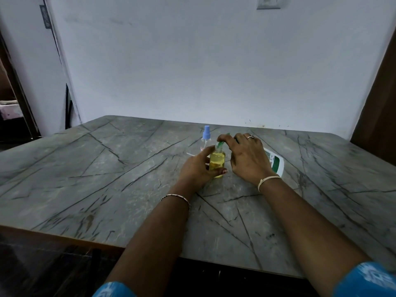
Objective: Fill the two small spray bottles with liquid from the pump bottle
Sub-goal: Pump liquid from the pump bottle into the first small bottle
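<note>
Head view: left hand [198, 168] around yellow-filled spray bottle [217, 161], upright.

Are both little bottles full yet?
Not yet. The yellow spray bottle looks nearly full; the left hand steadies it while the right hand fits its green sprayer top. The blue-capped spray bottle behind looks clear, probably still unfilled. The pump bottle lies beside.

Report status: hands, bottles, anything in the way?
Left hand gripping yellow-filled spray bottle, upright on table. Right hand pinching its green sprayer top. Blue-capped spray bottle stands behind, looks clear. Pump bottle behind right hand. Nothing blocking.
</note>
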Motion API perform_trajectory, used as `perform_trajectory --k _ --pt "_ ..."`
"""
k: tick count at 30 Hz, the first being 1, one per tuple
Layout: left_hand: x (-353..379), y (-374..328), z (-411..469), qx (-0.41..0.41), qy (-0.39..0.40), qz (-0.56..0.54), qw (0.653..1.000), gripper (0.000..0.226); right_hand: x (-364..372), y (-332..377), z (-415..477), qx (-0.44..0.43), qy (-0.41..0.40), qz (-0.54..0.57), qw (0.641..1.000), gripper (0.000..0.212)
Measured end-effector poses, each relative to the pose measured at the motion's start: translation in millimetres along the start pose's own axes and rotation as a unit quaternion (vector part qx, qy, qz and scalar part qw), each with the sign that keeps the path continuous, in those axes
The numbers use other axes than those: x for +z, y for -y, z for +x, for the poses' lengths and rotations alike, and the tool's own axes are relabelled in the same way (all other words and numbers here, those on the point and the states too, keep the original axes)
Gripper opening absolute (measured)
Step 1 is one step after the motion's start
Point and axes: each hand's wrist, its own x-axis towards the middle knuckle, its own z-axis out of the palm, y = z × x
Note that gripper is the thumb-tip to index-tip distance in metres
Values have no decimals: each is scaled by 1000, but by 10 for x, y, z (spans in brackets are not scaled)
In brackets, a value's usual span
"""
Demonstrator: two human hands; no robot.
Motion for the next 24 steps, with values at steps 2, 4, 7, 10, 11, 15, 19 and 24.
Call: perform_trajectory --k 2,4,7,10,11,15,19,24 --pt "0 0 -2 1 -2 -2 1000 86 -1 -10 -11 -4 -1 -4 1000 61" --pt "-2 -2 -4 1 0 -1 1000 86 13 -25 -21 -11 -4 -9 1000 65" --pt "-9 -10 -8 0 5 1 1000 86 27 -33 -19 -11 -1 -9 1000 65" --pt "-15 -10 -3 3 3 1 1000 85 21 -10 14 0 1 2 1000 61" --pt "-13 -10 -3 3 2 1 1000 84 24 -4 22 1 0 3 1000 61" --pt "-4 -7 -2 5 -1 3 1000 84 31 -5 24 -1 1 1 1000 62" --pt "-7 -9 -6 11 -1 4 1000 83 29 -35 8 -12 -18 12 1000 68" --pt "-2 0 3 21 -1 4 1000 82 -3 -113 -4 2 -64 65 996 80"
